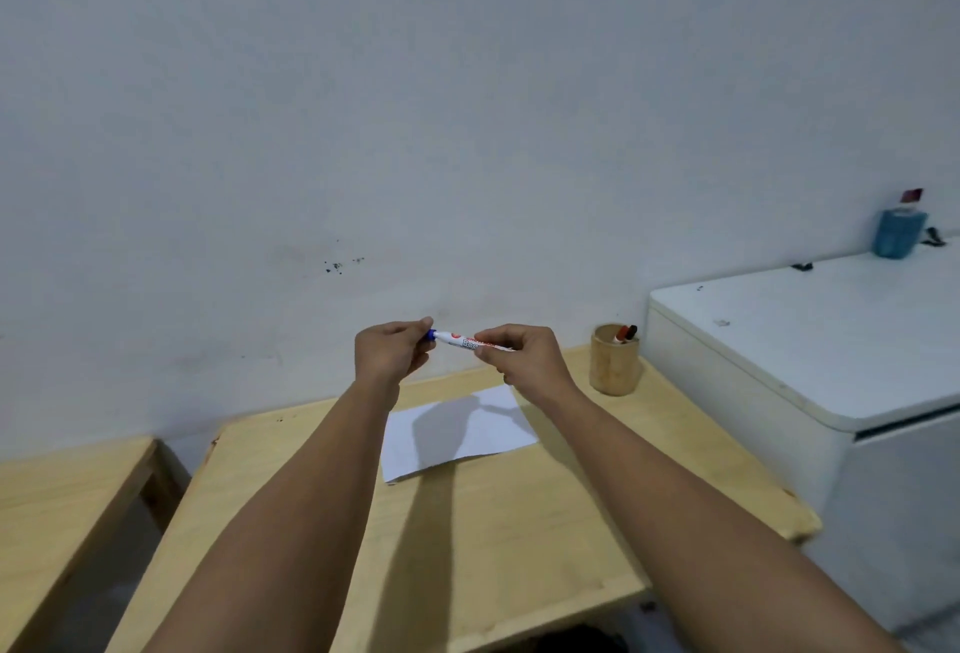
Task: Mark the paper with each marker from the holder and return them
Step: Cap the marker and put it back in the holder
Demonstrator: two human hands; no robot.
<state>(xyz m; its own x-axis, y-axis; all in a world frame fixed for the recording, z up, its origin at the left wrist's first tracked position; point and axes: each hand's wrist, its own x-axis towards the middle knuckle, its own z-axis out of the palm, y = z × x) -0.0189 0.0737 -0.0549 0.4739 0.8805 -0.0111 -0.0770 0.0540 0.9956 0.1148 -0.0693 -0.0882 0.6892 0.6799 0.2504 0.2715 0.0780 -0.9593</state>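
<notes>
Left hand: the left hand is raised above the counter, and its fingers are closed on the blue cap end of the marker.
Right hand: the right hand is closed around the other end of the same marker, at about the same height.
Marker: the marker is white with a blue cap and some red print; it lies almost level between both hands, in the air above the far part of the paper.
Paper: the white paper lies flat on the counter under the hands, and the shadow of the hands falls on it.
Holder: the round wooden holder stands upright near the far right corner of the counter, to the right of the paper and apart from it; two more markers stick out of its top.
Counter: the light wooden counter stands against a white wall, just beside a white cabinet on the right.
</notes>
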